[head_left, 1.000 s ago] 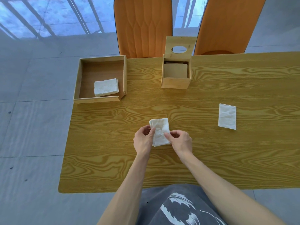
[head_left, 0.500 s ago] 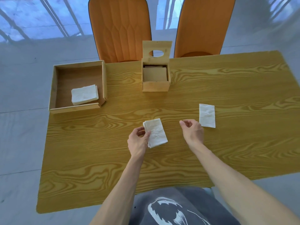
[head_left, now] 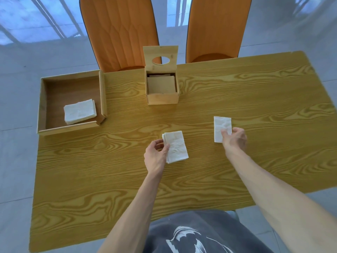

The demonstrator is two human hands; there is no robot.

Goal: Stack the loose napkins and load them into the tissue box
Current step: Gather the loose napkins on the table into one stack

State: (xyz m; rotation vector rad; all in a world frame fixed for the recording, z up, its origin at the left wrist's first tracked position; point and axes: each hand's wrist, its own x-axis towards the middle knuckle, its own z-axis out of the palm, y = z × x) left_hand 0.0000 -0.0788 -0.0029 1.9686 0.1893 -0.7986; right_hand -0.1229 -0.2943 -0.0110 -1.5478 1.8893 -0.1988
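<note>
A small stack of white napkins (head_left: 176,146) lies on the wooden table (head_left: 127,179) near its middle. My left hand (head_left: 156,156) pinches the stack's left edge. A single white napkin (head_left: 221,126) lies further right; my right hand (head_left: 234,138) has its fingertips closed on that napkin's near right corner. The wooden tissue box (head_left: 162,96) stands at the back centre, its lid with an oval hole tipped up and its inside showing a brown panel. Another napkin pile (head_left: 79,111) rests in the wooden tray (head_left: 102,92) at the left.
Two orange chairs (head_left: 120,31) stand behind the table's far edge. The tray overhangs the table's left edge. Grey tiled floor surrounds the table.
My right hand left the central stack and moved right onto the single napkin. My left hand stays on the stack. The camera view shifted.
</note>
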